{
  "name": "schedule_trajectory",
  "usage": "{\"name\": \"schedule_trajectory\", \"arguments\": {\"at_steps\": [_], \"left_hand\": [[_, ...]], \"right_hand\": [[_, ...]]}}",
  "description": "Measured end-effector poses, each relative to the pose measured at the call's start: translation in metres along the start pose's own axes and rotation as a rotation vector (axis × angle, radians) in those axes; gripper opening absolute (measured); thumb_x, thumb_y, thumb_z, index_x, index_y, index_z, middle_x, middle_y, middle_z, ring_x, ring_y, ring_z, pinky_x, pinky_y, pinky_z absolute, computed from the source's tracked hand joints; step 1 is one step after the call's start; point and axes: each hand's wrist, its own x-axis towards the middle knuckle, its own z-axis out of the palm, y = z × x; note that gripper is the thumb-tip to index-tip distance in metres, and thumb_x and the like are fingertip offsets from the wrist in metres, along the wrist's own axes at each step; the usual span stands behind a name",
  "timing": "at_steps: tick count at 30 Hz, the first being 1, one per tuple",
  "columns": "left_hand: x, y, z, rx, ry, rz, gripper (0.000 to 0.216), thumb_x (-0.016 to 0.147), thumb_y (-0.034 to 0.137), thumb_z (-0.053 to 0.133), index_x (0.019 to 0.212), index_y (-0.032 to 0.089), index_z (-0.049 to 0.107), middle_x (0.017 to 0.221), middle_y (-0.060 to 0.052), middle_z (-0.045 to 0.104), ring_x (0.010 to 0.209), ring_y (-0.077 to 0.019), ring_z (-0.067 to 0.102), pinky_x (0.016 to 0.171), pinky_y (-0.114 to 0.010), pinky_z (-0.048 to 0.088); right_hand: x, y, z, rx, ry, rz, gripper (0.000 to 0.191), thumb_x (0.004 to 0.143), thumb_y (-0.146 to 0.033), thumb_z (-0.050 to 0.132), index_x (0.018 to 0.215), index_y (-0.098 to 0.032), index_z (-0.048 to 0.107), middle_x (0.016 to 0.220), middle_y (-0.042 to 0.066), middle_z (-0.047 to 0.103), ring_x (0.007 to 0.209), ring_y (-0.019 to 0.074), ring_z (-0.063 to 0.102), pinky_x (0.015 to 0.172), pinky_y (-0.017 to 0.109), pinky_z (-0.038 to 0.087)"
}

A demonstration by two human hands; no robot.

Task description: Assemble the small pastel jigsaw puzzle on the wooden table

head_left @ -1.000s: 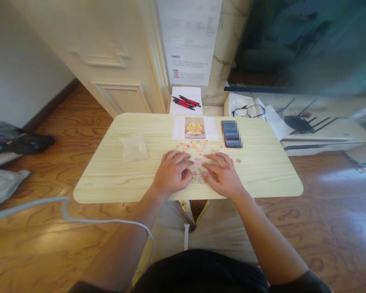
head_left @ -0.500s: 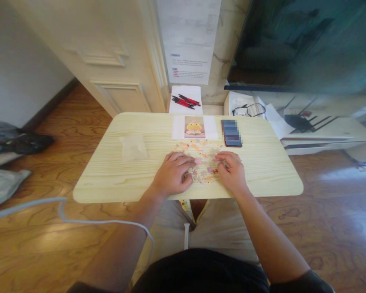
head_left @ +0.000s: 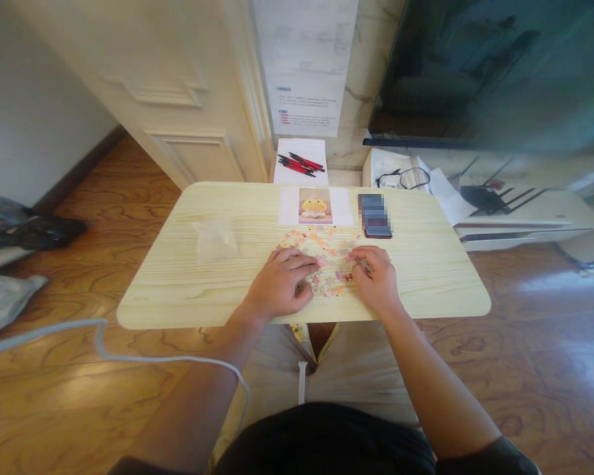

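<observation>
Small pink, orange and pale puzzle pieces (head_left: 332, 280) lie scattered on a light wood-grain table (head_left: 173, 290). My left hand (head_left: 283, 280) rests at the left side of the pieces, its fingers stretched out and its thumb apart. A pink piece shows at its fingertips. At the right side of the pieces is my right hand (head_left: 376, 277), fingers curled in toward the thumb. Whatever is between those fingers is too small to make out. Beyond the pieces lies a sheet with a printed picture (head_left: 315, 206) of a yellow cartoon figure.
A phone (head_left: 375, 216) lies at the table's back right, a translucent packet (head_left: 216, 239) at the left. Red pens (head_left: 301, 164) lie on white paper behind the table. A pale cable (head_left: 168, 359) crosses my left forearm. A dark screen (head_left: 495, 72) stands at the upper right.
</observation>
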Motion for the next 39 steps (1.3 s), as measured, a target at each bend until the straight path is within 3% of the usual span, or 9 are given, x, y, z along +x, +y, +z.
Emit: {"name": "schedule_trajectory", "arguments": {"at_steps": [13, 18, 22, 35, 39], "left_hand": [[0.0, -0.004, 0.002, -0.01, 0.031, 0.032, 0.046, 0.086, 0.026, 0.064, 0.131, 0.026, 0.076, 0.138, -0.002, 0.074, 0.13, -0.0321, 0.058, 0.115, -0.056, 0.042], [0.0, -0.003, 0.002, -0.014, 0.047, 0.028, 0.048, 0.086, 0.025, 0.064, 0.133, 0.027, 0.074, 0.138, -0.002, 0.074, 0.131, -0.0324, 0.058, 0.116, -0.055, 0.042], [0.0, -0.002, 0.002, -0.003, 0.053, 0.027, 0.046, 0.087, 0.025, 0.063, 0.132, 0.026, 0.074, 0.138, -0.002, 0.074, 0.131, -0.0325, 0.059, 0.115, -0.054, 0.043], [0.0, -0.003, 0.004, -0.004, 0.05, 0.018, 0.044, 0.088, 0.028, 0.065, 0.131, 0.026, 0.075, 0.135, -0.004, 0.075, 0.129, -0.033, 0.06, 0.113, -0.056, 0.045], [0.0, -0.003, 0.003, -0.003, 0.051, 0.021, 0.047, 0.086, 0.025, 0.065, 0.132, 0.025, 0.075, 0.136, -0.004, 0.075, 0.13, -0.0326, 0.059, 0.113, -0.055, 0.046]], "right_hand": [[0.0, 0.005, 0.0, 0.029, 0.078, 0.01, 0.03, 0.084, -0.009, 0.054, 0.098, -0.025, 0.075, 0.105, 0.005, 0.076, 0.107, 0.0261, 0.067, 0.099, 0.045, 0.053], [-0.003, 0.006, -0.002, -0.002, 0.108, 0.084, 0.038, 0.085, -0.007, 0.048, 0.106, -0.024, 0.075, 0.11, 0.007, 0.076, 0.108, 0.0258, 0.068, 0.099, 0.044, 0.055], [-0.003, 0.0, -0.001, -0.082, 0.024, 0.048, 0.044, 0.084, -0.005, 0.049, 0.116, -0.023, 0.075, 0.114, 0.01, 0.075, 0.115, 0.0281, 0.064, 0.104, 0.046, 0.053], [-0.003, -0.009, 0.002, -0.232, -0.112, -0.034, 0.031, 0.09, -0.01, 0.055, 0.108, -0.022, 0.077, 0.1, 0.009, 0.077, 0.112, 0.0307, 0.059, 0.103, 0.049, 0.047], [-0.003, -0.009, 0.003, -0.199, -0.139, -0.079, 0.034, 0.091, -0.01, 0.054, 0.113, -0.022, 0.076, 0.109, 0.007, 0.078, 0.117, 0.0299, 0.058, 0.107, 0.047, 0.047]]}}
